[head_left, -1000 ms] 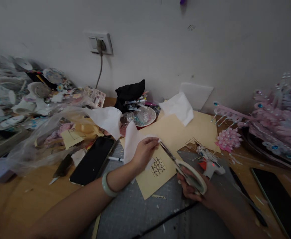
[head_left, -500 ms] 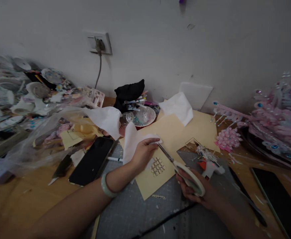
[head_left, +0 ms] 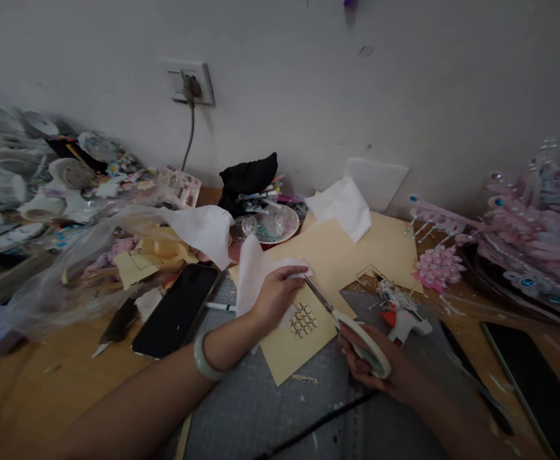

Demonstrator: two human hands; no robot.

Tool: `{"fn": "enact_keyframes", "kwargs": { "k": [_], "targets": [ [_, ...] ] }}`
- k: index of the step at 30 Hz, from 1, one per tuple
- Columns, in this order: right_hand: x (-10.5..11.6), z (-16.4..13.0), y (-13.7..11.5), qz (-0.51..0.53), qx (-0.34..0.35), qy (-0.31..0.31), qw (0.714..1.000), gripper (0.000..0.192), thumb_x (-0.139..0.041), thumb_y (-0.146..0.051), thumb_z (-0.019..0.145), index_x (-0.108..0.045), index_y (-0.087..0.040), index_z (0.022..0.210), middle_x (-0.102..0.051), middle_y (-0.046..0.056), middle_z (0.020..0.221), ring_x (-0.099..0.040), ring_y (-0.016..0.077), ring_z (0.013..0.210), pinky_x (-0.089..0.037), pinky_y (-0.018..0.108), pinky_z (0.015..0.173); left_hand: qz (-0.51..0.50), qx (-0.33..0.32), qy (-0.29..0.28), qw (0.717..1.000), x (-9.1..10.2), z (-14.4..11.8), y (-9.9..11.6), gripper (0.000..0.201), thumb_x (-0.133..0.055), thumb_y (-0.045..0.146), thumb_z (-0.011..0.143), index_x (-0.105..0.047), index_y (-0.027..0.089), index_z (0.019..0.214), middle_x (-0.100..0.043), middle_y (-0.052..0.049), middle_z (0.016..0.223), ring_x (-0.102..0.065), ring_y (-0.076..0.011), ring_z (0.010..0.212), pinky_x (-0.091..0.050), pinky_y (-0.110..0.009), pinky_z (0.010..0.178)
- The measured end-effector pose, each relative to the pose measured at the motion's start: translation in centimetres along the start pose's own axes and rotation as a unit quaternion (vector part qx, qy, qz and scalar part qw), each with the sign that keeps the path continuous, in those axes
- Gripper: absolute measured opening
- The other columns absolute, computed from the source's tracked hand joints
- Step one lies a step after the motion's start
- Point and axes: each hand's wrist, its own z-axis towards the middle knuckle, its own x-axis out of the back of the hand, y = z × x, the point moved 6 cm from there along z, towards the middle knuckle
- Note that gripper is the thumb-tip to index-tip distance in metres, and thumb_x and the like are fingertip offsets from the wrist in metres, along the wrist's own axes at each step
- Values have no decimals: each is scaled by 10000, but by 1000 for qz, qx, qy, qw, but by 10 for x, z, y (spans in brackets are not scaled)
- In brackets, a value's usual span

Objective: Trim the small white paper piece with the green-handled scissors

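Observation:
My left hand point(head_left: 279, 295) pinches a thin white sheet point(head_left: 250, 273), fabric or paper, between thumb and fingers. In my right hand point(head_left: 367, 363) is a pair of white-handled scissors point(head_left: 362, 337), its blades pointing up and left. The blade tips meet the small edge of the white sheet by my left fingertips. Beneath lies cream paper point(head_left: 284, 363) with a dark scale-like pattern point(head_left: 303, 321) drawn on it. The grey cutting mat point(head_left: 261, 415) is under the paper.
A phone point(head_left: 177, 311) lies left of my forearm, another phone point(head_left: 532, 383) at far right. A glue gun point(head_left: 409, 324) rests beyond my right hand. A bowl of beads point(head_left: 280, 223) stands behind. Pink beaded crowns point(head_left: 524, 243) crowd the right; clutter point(head_left: 64, 185) fills the left.
The scissors' handles have swung slightly left and the blades look closer together. My left hand and the white sheet stay nearly still.

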Motion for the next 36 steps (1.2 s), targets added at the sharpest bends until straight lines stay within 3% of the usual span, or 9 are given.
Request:
{"fn": "enact_keyframes", "kwargs": {
  "k": [36],
  "targets": [
    [1,-1,1,9,10,-6,1000,373,-615,-493,638,-439,-167,598,-382,-80,393,-239,9,279,-129,125,247,-1,5,-6,1000,-1,-1,0,269,-649,138,553,-651,132,822,-632,-28,639,-559,-131,603,-390,-238,584]
  ]
}}
